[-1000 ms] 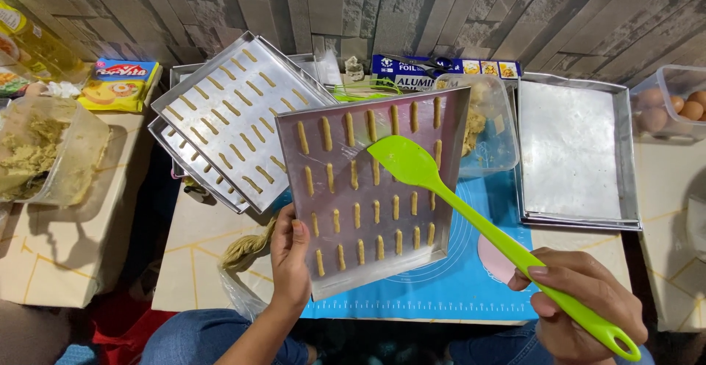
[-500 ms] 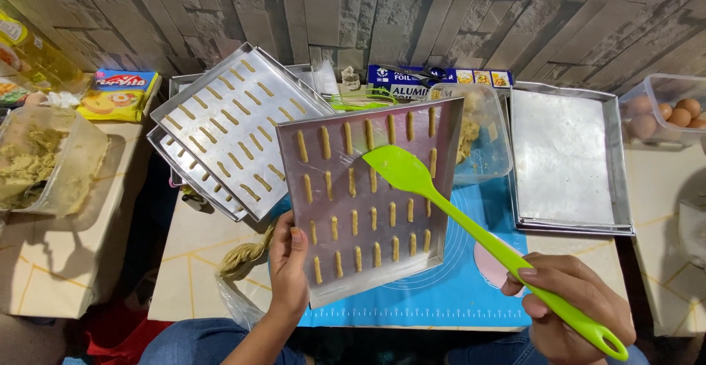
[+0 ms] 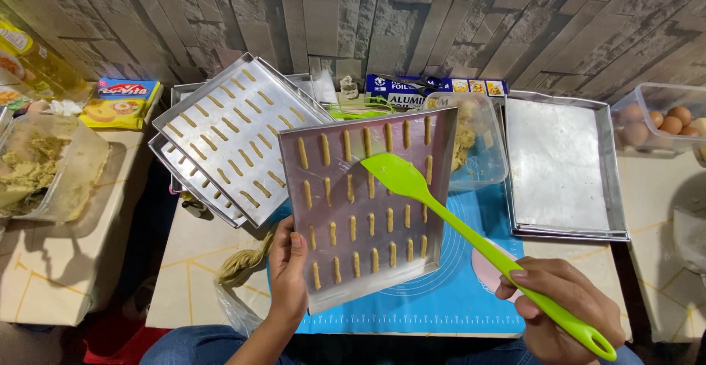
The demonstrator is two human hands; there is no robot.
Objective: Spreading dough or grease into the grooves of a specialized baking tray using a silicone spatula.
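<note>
Right now your left hand grips the lower left edge of a square metal baking tray, thumb on its face and fingers hidden behind it; the tray is tilted up toward you over a blue silicone mat, and rows of short pale dough sticks cling to it; your right hand is closed round the handle of a lime-green spatula, whose blade lies against the tray's upper right area; whether the blade touches a stick you cannot tell.

Behind the tray, two more trays with dough sticks lean stacked on the left; a bare metal tray lies flat on the right; between them a clear plastic tub with dough is half hidden by the tray you hold.

Against the stone-pattern wall sits a long dark blue foil box with a strip of coloured pictures at its right end; far left lies a flat yellow and blue packet, beside a yellow bottle cut off by the frame; a large clear tub of dough sits below it; at the right edge a clear box of brown eggs is only partly in view; a tan lump by your left wrist is hard to make out.
</note>
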